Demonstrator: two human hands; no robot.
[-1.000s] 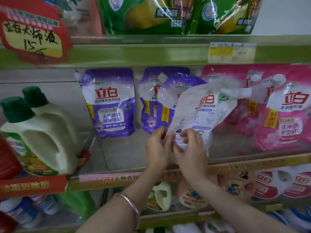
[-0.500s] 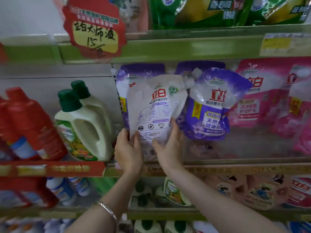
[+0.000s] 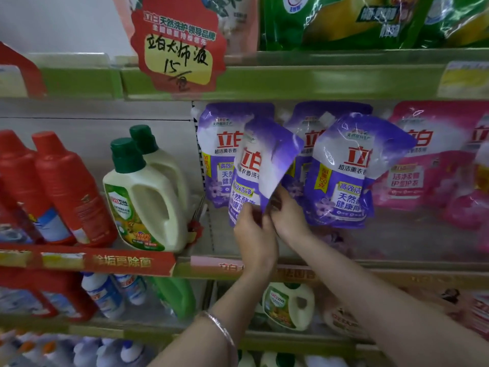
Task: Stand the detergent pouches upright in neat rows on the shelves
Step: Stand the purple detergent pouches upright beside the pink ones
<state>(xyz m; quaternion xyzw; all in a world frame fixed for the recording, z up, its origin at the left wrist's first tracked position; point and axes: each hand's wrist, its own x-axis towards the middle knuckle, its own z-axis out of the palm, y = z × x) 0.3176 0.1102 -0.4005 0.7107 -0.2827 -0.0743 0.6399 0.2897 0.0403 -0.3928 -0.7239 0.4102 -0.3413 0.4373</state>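
Note:
I hold a purple detergent pouch by its bottom edge, twisted so both its printed front and pale side show, just above the middle shelf. My left hand pinches its lower left corner. My right hand grips the lower right edge. Behind it a purple pouch stands against the back wall. Another purple pouch leans to the right of my hands, with a further one partly hidden behind. Pink pouches fill the shelf's right end.
Cream jugs with green caps and red bottles stand left of the pouches. A red price sign hangs from the upper shelf, which carries green pouches. Lower shelves hold more bottles and jugs.
The held pouch moved left along the shelf and turned, its white back giving way to its purple front. Both hands stayed on its bottom edge. The view shifted left.

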